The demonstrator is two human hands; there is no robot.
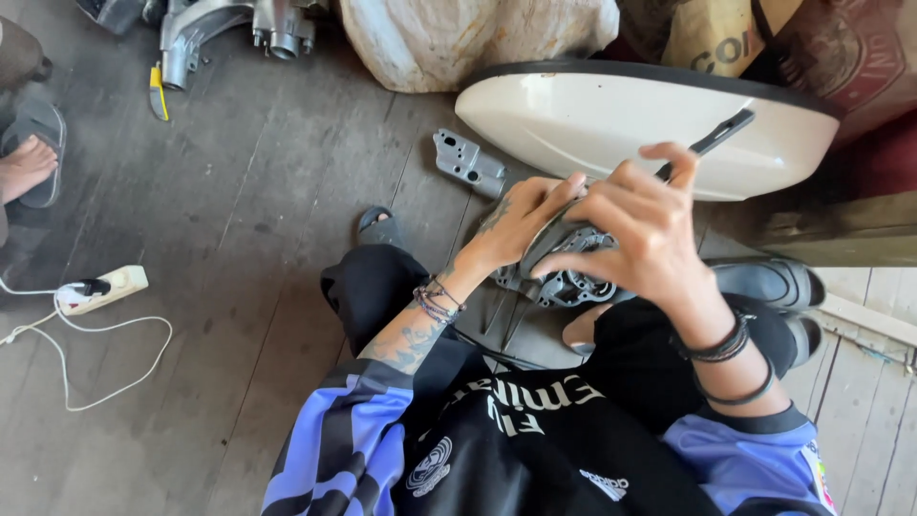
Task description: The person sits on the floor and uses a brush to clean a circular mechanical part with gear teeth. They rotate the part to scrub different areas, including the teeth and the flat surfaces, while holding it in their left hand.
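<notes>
Both hands meet over the person's lap on a grey metal bracket (564, 277) with round cut-outs. Left hand (521, 225) is curled onto the bracket's upper edge, fingers bent and closed against it. Right hand (645, 225) lies over the top of the same part, fingers spread and wrapped down onto it — a thin dark tool (712, 139) runs out from between its raised fingers toward the upper right. How the tool's tip meets the bracket is hidden by the fingers. Dark bands sit on both wrists.

Just behind the hands lies a white oval dish (611, 119) with a dark rim, tilted on the wooden floor (239, 239). A smaller grey metal plate (468, 162) rests on the floor beside the dish's left end. Well apart, at the left, a white power strip (100, 287) with its cord lies on the boards — and another person's sandalled foot (24, 167) shows at the frame edge.
</notes>
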